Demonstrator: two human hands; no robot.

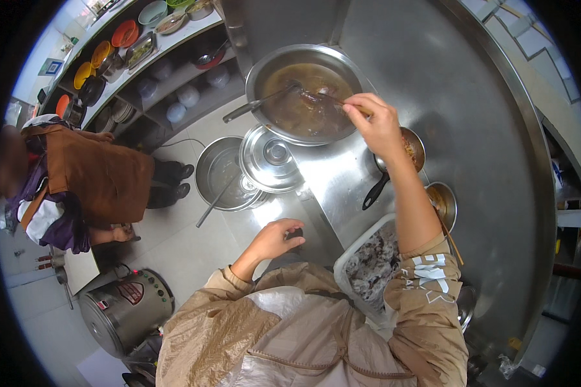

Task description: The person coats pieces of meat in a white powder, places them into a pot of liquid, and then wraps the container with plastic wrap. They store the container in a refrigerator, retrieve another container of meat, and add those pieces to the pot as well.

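A large steel basin (pixel 254 92) of brown broth stands at the top middle of the head view. My right hand (pixel 375 118) grips a thin wooden stick, perhaps chopsticks, whose far end reaches into the broth by some dark pieces. A ladle (pixel 252 107) leans over the basin's left rim with its head in the broth. My left hand (pixel 276 238) hangs low before my body, fingers curled apart, with nothing seen in it. Below the basin, a steel lid (pixel 290 169) partly covers a steel pot (pixel 203 179), which has a long-handled utensil in it.
Under my right forearm are a black-handled pan (pixel 378 189) and a steel bowl (pixel 452 208) with chopsticks. A white tub (pixel 344 263) of dark food stands nearer me. A person in a brown apron (pixel 101 174) stands at left, by shelves of bowls and a steel boiler (pixel 126 305).
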